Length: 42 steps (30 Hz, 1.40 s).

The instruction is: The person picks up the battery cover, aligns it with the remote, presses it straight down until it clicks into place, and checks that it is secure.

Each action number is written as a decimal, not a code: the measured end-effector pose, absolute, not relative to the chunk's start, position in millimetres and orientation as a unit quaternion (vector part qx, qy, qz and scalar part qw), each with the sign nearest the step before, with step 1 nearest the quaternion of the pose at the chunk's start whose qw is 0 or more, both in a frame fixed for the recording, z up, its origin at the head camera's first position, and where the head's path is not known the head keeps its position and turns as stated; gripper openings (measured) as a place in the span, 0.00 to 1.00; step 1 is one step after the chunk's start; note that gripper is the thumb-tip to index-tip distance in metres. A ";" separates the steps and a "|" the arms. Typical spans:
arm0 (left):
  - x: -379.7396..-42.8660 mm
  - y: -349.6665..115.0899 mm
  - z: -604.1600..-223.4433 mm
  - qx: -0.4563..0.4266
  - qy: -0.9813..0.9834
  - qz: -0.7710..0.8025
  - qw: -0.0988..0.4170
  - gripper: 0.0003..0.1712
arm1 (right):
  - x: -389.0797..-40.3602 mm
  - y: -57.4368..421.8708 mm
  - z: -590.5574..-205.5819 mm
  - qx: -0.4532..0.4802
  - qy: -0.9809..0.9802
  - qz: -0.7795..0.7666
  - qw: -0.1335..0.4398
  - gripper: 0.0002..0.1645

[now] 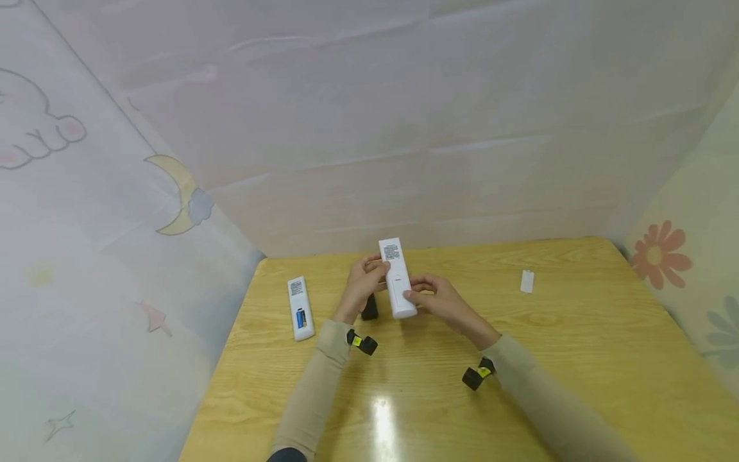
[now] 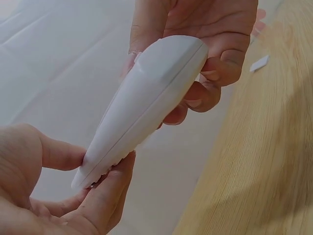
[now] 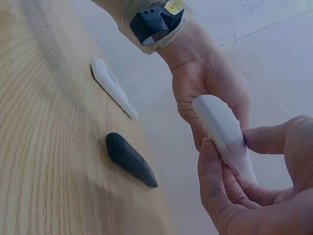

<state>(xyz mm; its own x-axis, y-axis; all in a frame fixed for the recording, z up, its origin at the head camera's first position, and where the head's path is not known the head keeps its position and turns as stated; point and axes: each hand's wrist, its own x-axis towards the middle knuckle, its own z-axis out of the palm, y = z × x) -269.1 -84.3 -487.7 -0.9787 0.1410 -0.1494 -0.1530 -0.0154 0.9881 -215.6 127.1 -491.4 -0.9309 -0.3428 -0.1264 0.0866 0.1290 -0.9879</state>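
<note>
Head view: a white remote [image 1: 396,273], its back showing dark print [image 1: 391,252] and an outlined cover [image 1: 399,290], tilts between the left hand [image 1: 361,283], gripping its side, and the right hand [image 1: 441,300], pinching its rounded end, above the table [image 1: 427,372].

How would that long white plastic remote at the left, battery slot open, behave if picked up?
The long white plastic remote likely feels stiff, as it looks hard-shelled. Lying flat, it probably won't roll. The blue cylindrical battery might slip out if overturned, being uncovered.
</note>
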 end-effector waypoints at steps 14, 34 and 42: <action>-267.9 -108.9 -489.9 -0.026 0.715 0.694 0.076 0.28 | -220.8 105.6 -487.9 -0.098 0.733 -0.651 0.173 0.30; -256.9 -142.1 -482.5 -0.041 0.736 0.671 0.085 0.29 | -220.7 77.6 -491.7 -0.097 0.728 -0.650 0.195 0.30; -256.9 -151.4 -489.1 -0.057 0.738 0.667 0.078 0.30 | -219.5 64.2 -495.7 -0.089 0.725 -0.656 0.191 0.29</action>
